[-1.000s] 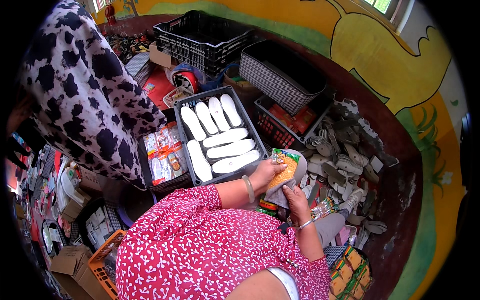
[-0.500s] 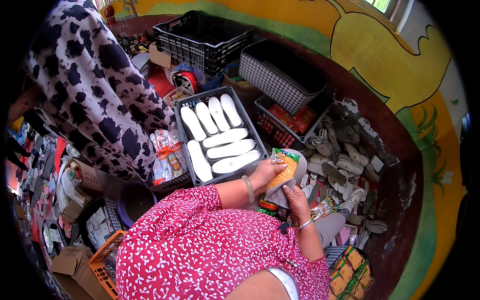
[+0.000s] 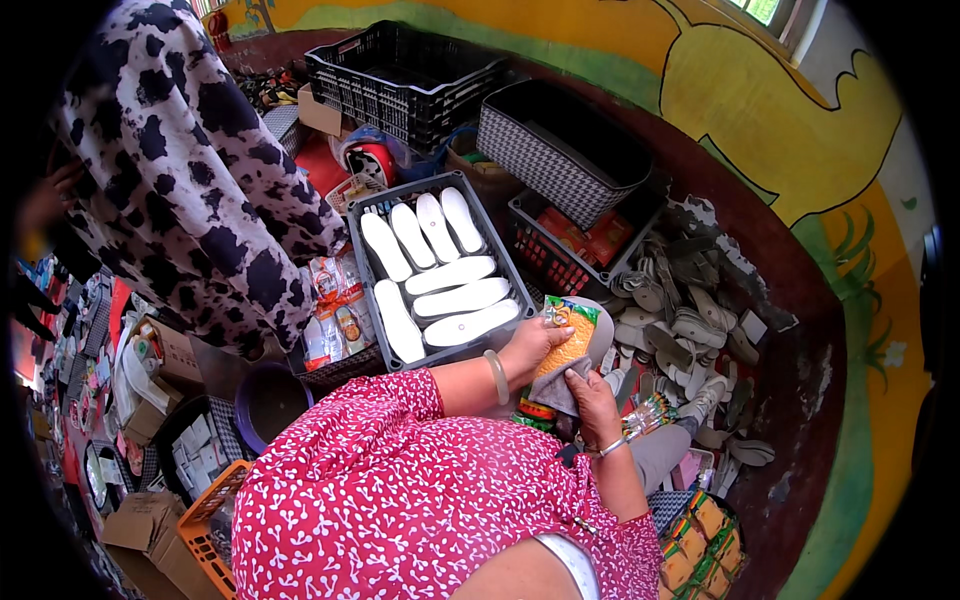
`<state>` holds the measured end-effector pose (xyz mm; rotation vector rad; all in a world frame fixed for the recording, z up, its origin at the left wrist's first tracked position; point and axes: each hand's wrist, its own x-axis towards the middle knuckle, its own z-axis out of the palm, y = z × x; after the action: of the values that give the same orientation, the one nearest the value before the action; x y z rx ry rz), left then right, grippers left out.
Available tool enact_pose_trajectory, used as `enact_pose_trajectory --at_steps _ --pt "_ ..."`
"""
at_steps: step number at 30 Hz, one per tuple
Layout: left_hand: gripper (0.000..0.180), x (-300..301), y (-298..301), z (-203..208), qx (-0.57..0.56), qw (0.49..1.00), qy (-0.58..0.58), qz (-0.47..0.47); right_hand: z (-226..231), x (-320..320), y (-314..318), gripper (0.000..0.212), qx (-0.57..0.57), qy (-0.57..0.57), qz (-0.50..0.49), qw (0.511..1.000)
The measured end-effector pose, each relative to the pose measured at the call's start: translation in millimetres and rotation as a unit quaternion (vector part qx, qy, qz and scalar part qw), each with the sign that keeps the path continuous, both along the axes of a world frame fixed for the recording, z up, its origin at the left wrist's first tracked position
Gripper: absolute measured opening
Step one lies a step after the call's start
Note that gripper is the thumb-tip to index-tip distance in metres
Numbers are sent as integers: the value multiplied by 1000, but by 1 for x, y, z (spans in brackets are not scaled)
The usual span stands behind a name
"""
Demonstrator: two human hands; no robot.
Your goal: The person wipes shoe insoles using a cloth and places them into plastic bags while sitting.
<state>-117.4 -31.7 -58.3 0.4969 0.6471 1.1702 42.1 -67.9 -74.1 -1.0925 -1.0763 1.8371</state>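
Observation:
My left hand [image 3: 532, 352] is closed on a flat packet [image 3: 572, 340] with a yellow-orange middle and green printed edges, its thumb lying across the front. Behind the packet shows the rounded grey end of what looks like an insole [image 3: 604, 335]. A piece of grey cloth [image 3: 556, 392] covers the packet's lower part, and my right hand [image 3: 594, 402] pinches it with the thumb on top. Several similar packets [image 3: 536, 410] lie under my hands. To the left, a dark grey crate [image 3: 505, 250] holds several white insoles [image 3: 455, 275].
Loose shoe soles [image 3: 690, 325] are heaped on the right by the painted wall. A basket of yellow packets [image 3: 705, 545] stands at lower right. Beyond are a checked bin [image 3: 550, 150] and black crates [image 3: 400, 95]. A person in spotted cloth [image 3: 200, 190] stands at left.
The person in spotted cloth has shifted slightly, and their hand at the left edge has moved. My hands and the packet look almost unmoved.

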Motion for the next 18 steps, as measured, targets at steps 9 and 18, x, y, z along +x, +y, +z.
enact_pose_trajectory --at_steps 9,18 --pt "19 -1 7 -4 1 1000 3 11 8 -4 5 21 -8 2 -4 1000" --pt "13 -8 27 0 -22 999 -8 43 17 -7 4 18 -25 5 1 1000"
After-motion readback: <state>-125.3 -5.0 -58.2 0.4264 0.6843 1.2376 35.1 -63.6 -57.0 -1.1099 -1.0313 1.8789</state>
